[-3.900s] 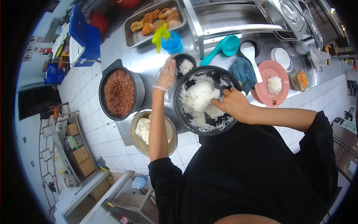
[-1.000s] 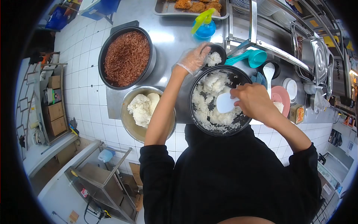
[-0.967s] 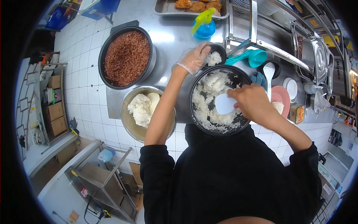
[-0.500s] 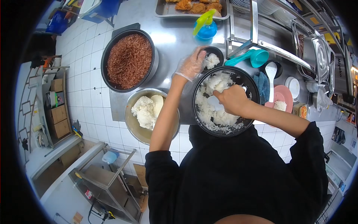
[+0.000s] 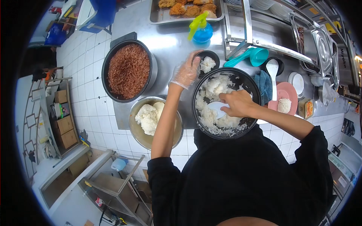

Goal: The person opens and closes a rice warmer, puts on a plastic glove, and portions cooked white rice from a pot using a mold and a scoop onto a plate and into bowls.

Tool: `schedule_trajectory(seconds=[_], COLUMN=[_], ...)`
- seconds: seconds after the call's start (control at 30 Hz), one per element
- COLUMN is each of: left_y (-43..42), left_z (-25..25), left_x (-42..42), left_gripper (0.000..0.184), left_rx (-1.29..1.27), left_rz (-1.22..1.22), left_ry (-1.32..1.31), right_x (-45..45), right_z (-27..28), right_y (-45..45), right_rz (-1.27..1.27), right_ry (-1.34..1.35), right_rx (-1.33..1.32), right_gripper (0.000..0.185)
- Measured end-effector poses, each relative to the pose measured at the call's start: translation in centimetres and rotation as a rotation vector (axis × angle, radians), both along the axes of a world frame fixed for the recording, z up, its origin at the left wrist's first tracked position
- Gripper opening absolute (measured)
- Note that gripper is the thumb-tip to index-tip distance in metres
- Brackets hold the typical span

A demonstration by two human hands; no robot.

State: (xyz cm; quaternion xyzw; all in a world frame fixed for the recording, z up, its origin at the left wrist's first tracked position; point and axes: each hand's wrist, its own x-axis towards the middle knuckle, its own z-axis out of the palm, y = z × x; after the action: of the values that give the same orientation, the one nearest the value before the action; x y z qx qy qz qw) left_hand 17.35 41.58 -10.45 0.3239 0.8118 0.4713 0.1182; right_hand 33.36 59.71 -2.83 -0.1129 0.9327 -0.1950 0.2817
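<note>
My left hand (image 5: 186, 72), in a clear plastic glove, grips the side of a small black bowl (image 5: 213, 56) with a clump of white rice (image 5: 207, 64) in it. The bowl is beside the upper left rim of a large black pot (image 5: 247, 80). Inside that pot, my right hand (image 5: 239, 104) holds a white rice paddle (image 5: 217, 109), its blade lying against the white rice (image 5: 227, 121). Rice lines the pot's left and lower parts, while dark bottom shows at the upper right.
Left stand a pot of reddish-brown rice (image 5: 128, 67) and a metal bowl (image 5: 136, 131) with white rice. Behind are a spray bottle (image 5: 203, 34) and a tray of fried pieces (image 5: 160, 18). Rightward lie a teal ladle (image 5: 258, 57), a white paddle (image 5: 272, 77) and a pink plate (image 5: 289, 87).
The paddle blade now shows more fully on the rice as my right hand shifts slightly. My left hand still holds the small bowl by the pot. The whole view has shifted a little.
</note>
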Motion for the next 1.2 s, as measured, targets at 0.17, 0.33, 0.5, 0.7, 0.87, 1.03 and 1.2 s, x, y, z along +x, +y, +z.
schedule_trajectory(seconds=[0.17, 0.33, 0.5, 0.7, 0.87, 1.03, 1.2], left_y=[-0.4, -0.5, -0.3, -0.8, -0.7, -2.5, -6.6], left_z=[0.5, 1.6, 0.9, 0.3, 1.6, 3.6, 1.7], left_x=[-0.6, -0.7, -0.8, -0.7, 0.2, 0.2, 0.0], left_gripper=[0.039, 0.039, 0.040, 0.045, 0.049, 0.053, 0.053], left_rx=[-0.035, -0.090, -0.096, -0.133, -0.094, -0.175, -0.244], left_rz=[-0.018, -0.019, -0.013, 0.032, 0.121, 0.311, 0.377], left_ry=[-0.045, -0.037, -0.008, -0.060, -0.075, -0.002, 0.016], right_x=[0.5, -0.3, -0.5, -1.5, -1.7, -1.2, -0.7], right_z=[1.5, 1.8, -0.3, -0.2, -0.1, -1.1, -0.6], right_y=[0.2, -0.8, -1.0, 0.0, -0.1, -0.7, -2.7], right_rz=[-0.077, -0.041, -0.050, 0.034, -0.024, -0.277, -0.283], right_ry=[0.092, 0.071, 0.184, 0.332, 0.304, 0.212, 0.395], right_rx=[-0.183, -0.105, -0.186, -0.261, -0.208, -0.091, 0.070], right_gripper=[0.030, 0.031, 0.030, 0.026, 0.026, 0.029, 0.036])
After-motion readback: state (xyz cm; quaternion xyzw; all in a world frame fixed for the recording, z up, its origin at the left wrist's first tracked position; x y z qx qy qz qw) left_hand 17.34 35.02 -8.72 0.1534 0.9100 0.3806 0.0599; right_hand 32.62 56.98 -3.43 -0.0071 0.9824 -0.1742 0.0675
